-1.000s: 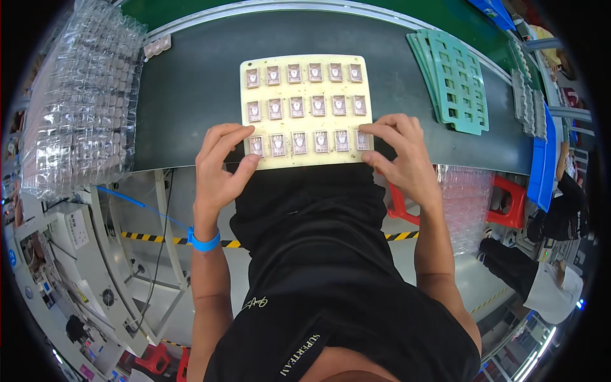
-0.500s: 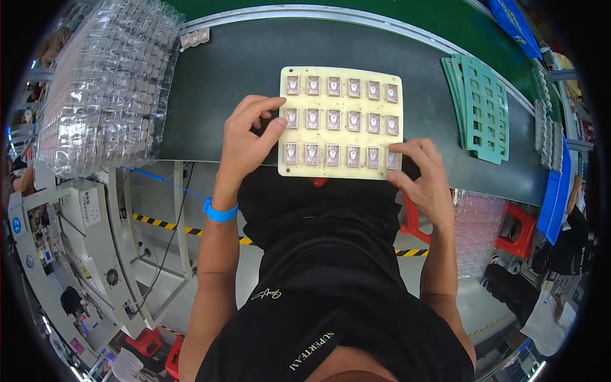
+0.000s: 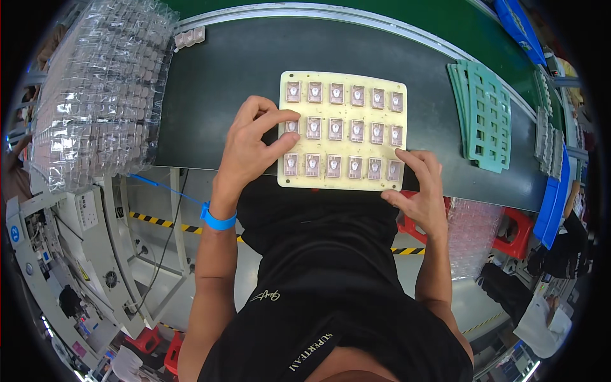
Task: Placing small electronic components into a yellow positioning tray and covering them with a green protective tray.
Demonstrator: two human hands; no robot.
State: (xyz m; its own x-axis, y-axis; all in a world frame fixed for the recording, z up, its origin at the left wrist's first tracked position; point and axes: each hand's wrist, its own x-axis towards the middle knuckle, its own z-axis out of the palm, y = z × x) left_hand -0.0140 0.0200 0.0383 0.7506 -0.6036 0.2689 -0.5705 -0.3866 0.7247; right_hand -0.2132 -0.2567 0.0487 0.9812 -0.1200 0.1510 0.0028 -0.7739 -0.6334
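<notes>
Tray: the cream tray (image 3: 344, 130) lies flat on the dark belt (image 3: 223, 83) of my desk, its near edge just at the belt's front lip, right in front of my body.
Parts: three rows of six small pale parts (image 3: 335, 128) sit one to a pocket; I cannot tell whether each is fully seated.
Left hand: my left hand (image 3: 251, 143) rests on the tray's left edge, fingers (image 3: 280, 118) spread and lying on the left-most pockets of the middle and near rows, pinching nothing.
Right hand: my right hand (image 3: 420, 191) is at the near right corner, fingers bent, fingertips touching the corner pocket and the tray edge; nothing is clamped between them.
Doing it well: I judge I should press straight down with flat fingertips, pocket by pocket, keeping one hand steadying the tray so it does not slide off the front lip.
Risk: pushing at an angle could tip a part out of its pocket.
Around: stacked clear blister trays (image 3: 102, 95) to my left, green carriers (image 3: 487, 114) well apart to the right.
</notes>
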